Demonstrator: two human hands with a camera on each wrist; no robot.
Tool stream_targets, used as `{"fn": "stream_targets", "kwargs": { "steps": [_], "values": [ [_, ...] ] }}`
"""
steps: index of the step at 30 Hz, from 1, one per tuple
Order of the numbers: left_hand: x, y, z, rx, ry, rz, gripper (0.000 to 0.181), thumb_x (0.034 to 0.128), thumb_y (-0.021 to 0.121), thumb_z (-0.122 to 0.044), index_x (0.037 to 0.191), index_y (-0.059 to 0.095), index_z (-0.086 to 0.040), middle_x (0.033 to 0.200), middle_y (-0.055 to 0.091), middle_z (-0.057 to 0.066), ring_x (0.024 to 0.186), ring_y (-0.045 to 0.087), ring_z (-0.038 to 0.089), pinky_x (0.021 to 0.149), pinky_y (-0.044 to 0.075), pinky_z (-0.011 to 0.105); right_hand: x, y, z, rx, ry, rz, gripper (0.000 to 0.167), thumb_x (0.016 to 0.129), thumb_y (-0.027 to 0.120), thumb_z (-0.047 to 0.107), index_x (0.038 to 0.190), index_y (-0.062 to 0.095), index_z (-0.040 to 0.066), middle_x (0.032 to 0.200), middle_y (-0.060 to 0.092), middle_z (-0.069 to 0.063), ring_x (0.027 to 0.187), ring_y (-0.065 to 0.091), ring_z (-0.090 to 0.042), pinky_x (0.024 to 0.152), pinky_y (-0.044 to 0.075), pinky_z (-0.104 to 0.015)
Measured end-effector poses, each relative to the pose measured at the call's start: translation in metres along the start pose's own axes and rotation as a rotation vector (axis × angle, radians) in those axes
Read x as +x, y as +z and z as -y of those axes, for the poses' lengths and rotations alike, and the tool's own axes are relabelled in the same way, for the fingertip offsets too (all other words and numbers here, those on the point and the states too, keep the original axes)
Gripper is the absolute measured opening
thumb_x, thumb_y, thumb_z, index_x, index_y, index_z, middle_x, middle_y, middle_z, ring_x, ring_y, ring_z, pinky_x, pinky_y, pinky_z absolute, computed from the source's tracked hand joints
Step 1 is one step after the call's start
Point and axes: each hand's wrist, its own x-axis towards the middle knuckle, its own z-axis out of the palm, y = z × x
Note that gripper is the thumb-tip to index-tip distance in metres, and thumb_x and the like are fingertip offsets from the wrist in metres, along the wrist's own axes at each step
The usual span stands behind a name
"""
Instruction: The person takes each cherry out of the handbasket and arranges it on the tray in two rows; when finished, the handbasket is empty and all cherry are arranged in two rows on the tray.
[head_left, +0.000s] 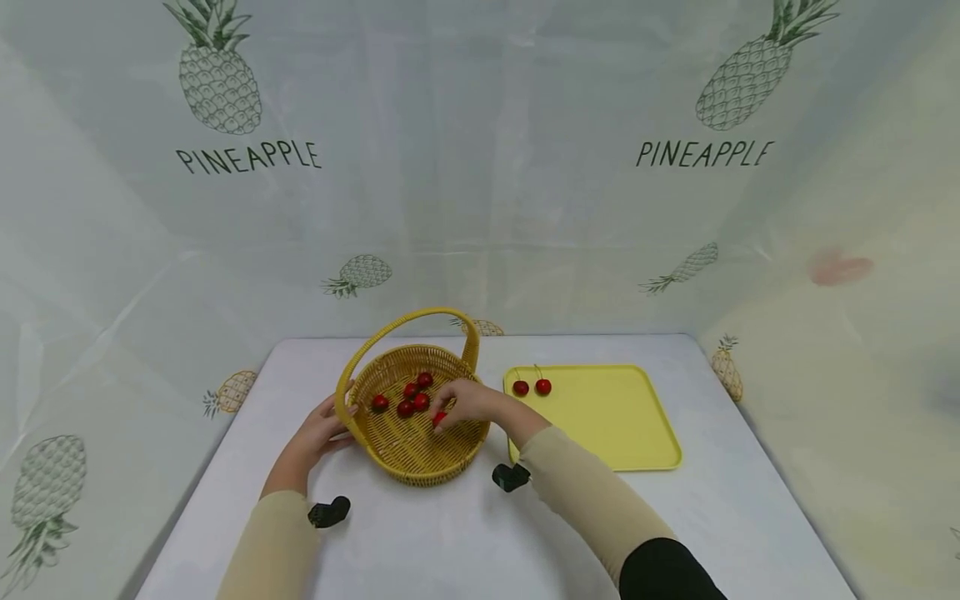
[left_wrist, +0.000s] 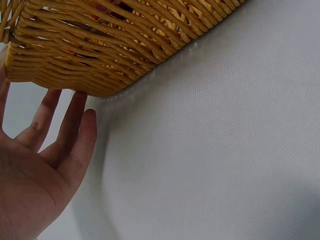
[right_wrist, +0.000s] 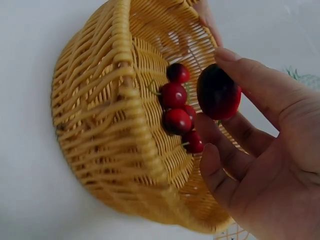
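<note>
A round woven basket [head_left: 422,477] with an arched handle holds several red cherries [head_left: 405,409]. My left hand [head_left: 318,432] rests against the basket's left side near the handle base; in the left wrist view its fairly straight fingers [left_wrist: 66,127] touch the woven wall. Inside the basket, toward its right side, my right hand [head_left: 468,400] pinches a cherry [right_wrist: 218,92] between thumb and fingers. That cherry looks dark on top and red below in the right wrist view, held just above the other cherries. Some of those have green stems.
To the right of the basket lies a yellow tray [head_left: 600,425], with two stemmed cherries [head_left: 543,387] at its back left corner. The white table [head_left: 420,542] meets a pineapple-printed sheet [head_left: 480,208] behind and at the sides.
</note>
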Motion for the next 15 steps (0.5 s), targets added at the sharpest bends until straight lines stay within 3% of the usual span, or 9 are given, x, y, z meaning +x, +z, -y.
{"fn": "stream_targets", "kwargs": {
  "steps": [6,15],
  "values": [
    [0.0,-0.001,-0.001,-0.005,-0.016,0.006,0.071,0.0973,0.062,-0.027,0.157,0.023,-0.025,0.147,0.038,0.023,0.106,0.062,0.022,0.096,0.047,0.051,-0.015,-0.006,-0.005,0.012,-0.034,-0.023,0.009,0.082,0.08,0.013,0.089,0.074,0.015,0.093,0.066,0.008,0.091,0.056,-0.015,0.078,0.048,-0.029],
    [0.0,0.001,-0.001,-0.001,-0.014,0.002,0.071,0.0967,0.063,-0.03,0.156,0.024,-0.027,0.149,0.037,0.022,0.109,0.061,0.023,0.095,0.047,0.051,-0.036,-0.016,-0.008,0.005,-0.031,-0.084,0.013,0.082,0.08,0.016,0.094,0.074,0.014,0.092,0.065,0.005,0.082,0.053,-0.016,0.069,0.047,-0.029]
  ]
}}
